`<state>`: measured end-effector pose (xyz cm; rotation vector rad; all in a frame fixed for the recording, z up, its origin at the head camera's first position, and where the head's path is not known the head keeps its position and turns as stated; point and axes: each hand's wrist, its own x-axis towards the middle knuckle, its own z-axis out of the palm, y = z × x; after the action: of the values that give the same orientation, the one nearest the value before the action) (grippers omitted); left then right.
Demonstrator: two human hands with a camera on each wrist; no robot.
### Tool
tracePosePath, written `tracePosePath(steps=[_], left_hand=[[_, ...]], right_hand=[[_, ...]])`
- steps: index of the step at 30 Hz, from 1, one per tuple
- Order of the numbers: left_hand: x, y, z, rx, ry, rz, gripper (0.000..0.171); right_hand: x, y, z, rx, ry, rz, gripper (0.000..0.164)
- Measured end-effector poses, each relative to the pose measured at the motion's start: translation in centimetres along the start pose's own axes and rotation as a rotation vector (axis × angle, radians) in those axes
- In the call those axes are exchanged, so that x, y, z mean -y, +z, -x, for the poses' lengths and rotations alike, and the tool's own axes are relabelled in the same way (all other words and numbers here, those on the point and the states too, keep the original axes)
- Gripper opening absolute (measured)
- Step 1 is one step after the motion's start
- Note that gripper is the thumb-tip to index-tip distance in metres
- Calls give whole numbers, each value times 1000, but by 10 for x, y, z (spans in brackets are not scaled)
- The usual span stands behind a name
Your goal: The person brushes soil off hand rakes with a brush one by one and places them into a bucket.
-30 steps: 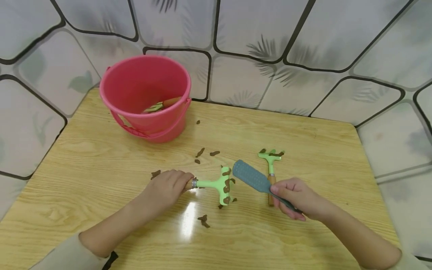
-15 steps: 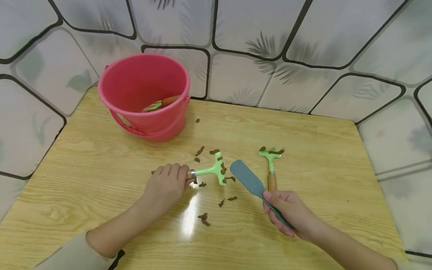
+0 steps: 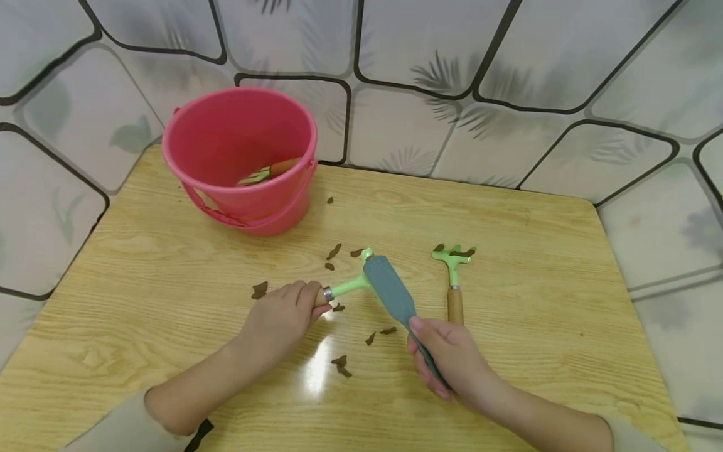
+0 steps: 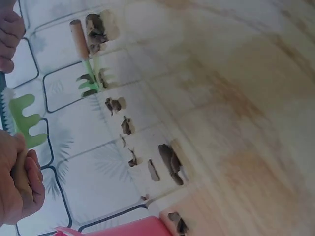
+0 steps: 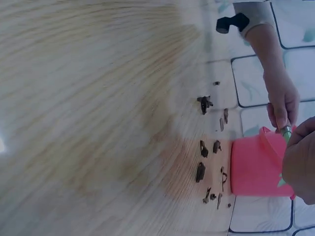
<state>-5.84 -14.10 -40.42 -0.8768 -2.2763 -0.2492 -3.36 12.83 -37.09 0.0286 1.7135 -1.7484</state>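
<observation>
My left hand grips the wooden handle of a small hand rake with a light green head, lifted above the table. In my right hand is the handle of a blue-grey brush. The brush covers most of the rake head in the head view. From the left wrist, pale bristles face the rake's tines and appear to touch them. A second green rake lies on the table beyond my right hand, brown bits on its tines.
Brown crumbs are scattered over the wooden table. A pink bucket stands at the back left; inside it lies a wooden-handled tool with pale green prongs. A patterned wall borders the table's back.
The left hand has raised the rake off the table, and brown bits have dropped beneath. The right hand has brought the brush leftward onto the rake head.
</observation>
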Motion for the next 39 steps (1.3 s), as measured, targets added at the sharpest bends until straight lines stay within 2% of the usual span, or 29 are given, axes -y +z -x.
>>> tracePosePath(steps=[2, 4, 7, 11, 13, 15, 20, 26, 32, 39], left_hand=[[-1, -1, 0, -16, 14, -13, 47], [-3, 1, 2, -27, 60, -30, 48], [-4, 5, 7, -30, 119, -57, 49], [-1, 8, 16, -23, 114, -49, 48], [1, 8, 20, -25, 107, -49, 48], [3, 6, 23, -24, 105, -53, 48], [10, 2, 23, -20, 59, -42, 49], [17, 0, 15, -10, 7, -41, 50], [21, 0, 8, -2, -45, -35, 52], [21, 2, 2, 10, -65, -13, 52]], right_hand=[[5, 6, -7, -55, 34, 10, 43], [11, 10, -18, -95, 71, 18, 43], [24, 7, -39, -99, 136, -47, 39], [47, -11, -62, -4, 188, -289, 36], [55, -20, -63, 51, 196, -387, 37], [59, -27, -58, 101, 188, -427, 37], [56, -34, -37, 147, 156, -363, 36], [47, -37, -17, 169, 139, -329, 37], [42, -42, -12, 181, 114, -269, 37], [31, -48, -13, 113, 44, -59, 37]])
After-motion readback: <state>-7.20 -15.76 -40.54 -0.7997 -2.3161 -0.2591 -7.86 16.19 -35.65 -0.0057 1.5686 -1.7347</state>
